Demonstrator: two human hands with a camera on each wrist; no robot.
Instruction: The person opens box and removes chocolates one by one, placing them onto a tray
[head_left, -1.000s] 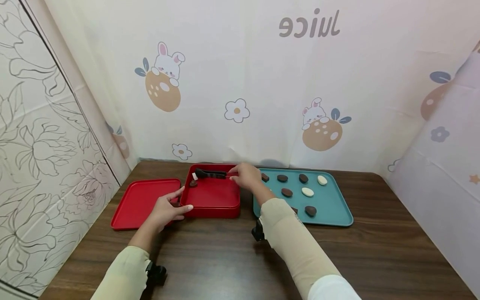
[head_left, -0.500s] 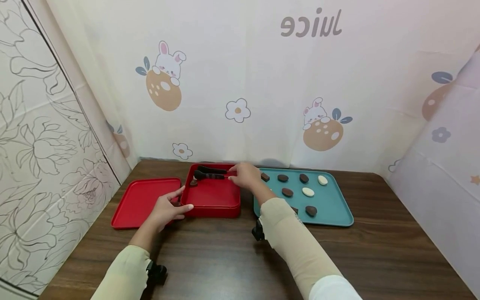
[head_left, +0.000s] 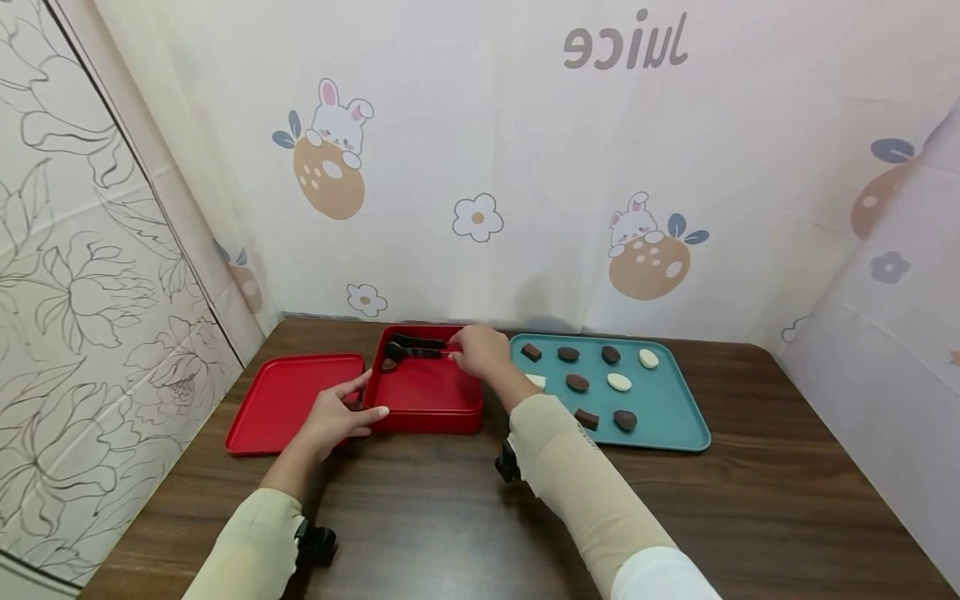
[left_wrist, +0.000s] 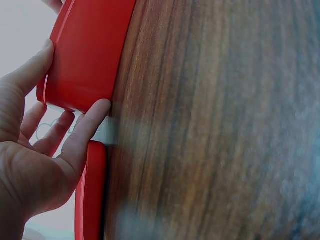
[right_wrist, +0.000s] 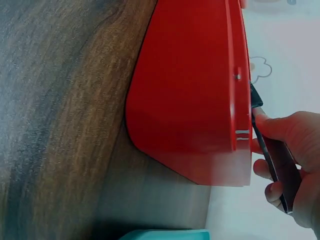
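My right hand point(head_left: 482, 354) grips a pair of black tongs point(right_wrist: 282, 167) with reddish ends over the red box point(head_left: 426, 423). The black tips of the tongs point(head_left: 408, 348) point left inside the box, near its far-left corner, the two arms apart. A small brown chocolate point(head_left: 388, 365) lies just in front of the tips on the box floor. With thumb and fingers around the near-left corner, my left hand point(head_left: 337, 414) holds the box; the left wrist view shows the thumb at the rim of the box point(left_wrist: 87, 55) and the other fingers lower on its side.
Left of the box lies a flat red lid point(head_left: 281, 408), partly behind my left hand. A teal tray point(head_left: 667, 417) on the right holds several dark and white chocolates. The patterned cloth point(head_left: 525, 167) stands behind the wooden table point(head_left: 442, 508).
A white piece at the tongs' tips one second ago is now out of sight behind them. The tongs' arms have spread and my right hand has shifted slightly left. My left hand stays in place.
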